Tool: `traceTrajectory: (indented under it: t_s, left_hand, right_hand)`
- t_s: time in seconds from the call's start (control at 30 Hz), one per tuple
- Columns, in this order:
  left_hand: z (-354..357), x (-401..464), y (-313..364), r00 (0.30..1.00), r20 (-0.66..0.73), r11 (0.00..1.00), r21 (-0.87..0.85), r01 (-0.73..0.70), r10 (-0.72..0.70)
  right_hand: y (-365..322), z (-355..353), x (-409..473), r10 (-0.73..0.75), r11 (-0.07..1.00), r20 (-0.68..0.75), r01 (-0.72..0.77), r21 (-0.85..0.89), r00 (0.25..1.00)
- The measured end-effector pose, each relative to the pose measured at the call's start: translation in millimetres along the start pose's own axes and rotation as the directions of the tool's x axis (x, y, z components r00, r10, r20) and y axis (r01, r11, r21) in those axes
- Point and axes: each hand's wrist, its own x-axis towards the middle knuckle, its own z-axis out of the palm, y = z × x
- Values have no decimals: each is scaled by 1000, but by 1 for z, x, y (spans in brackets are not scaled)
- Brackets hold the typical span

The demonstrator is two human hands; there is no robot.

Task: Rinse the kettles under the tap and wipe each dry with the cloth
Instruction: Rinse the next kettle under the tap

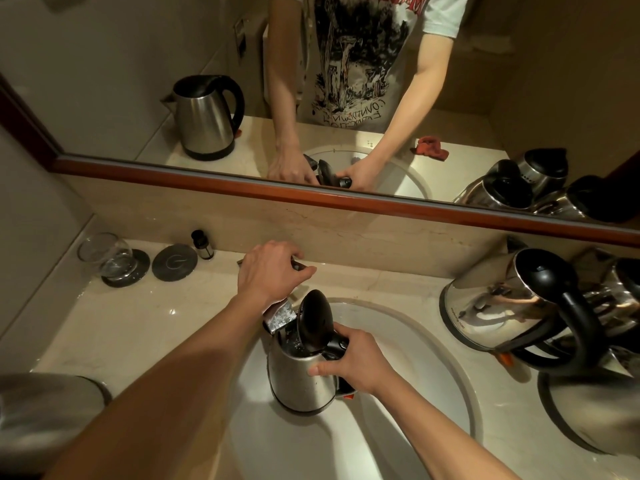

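Over the sink (433, 358), right under the tap (280, 315), there's a steel kettle (299, 379) with its black lid (315, 320) flipped up. The right hand (353, 358) has it by the handle, fingers curled round the black grip and thumb pressed on the steel side, so the kettle sits just left of and below that hand, upright or close to it. You can see some water glinting inside the open top.

The left hand (272, 270) is up behind the kettle, further from the body, fingers bent over the tap lever (298, 264) and pinching it. The tap spout pokes out from under that wrist and ends right by the kettle's opening.

Off to the right of the right hand, on the desk (173, 323), a bunch more kettles (502, 306) are lying tipped on their sides, piled against each other. Left of the left hand there's a glass (107, 254) on a dark coaster, a second round coaster (175, 262) beside it and a tiny dark bottle (201, 244) by the wall. One more kettle (45, 410) is blurry at the near left edge.

In the mirror (104, 81) you can spot a red cloth (429, 147) on the desk; I can't see it directly.
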Motion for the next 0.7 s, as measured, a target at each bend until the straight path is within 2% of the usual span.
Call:
traceTrajectory:
  t_s: [0.7]
  left_hand:
    - [5,2,-3,1000,-5,1000,-15,-8,8]
  right_hand:
    - [2,-1,1,2,1000,7,-2,6,1000]
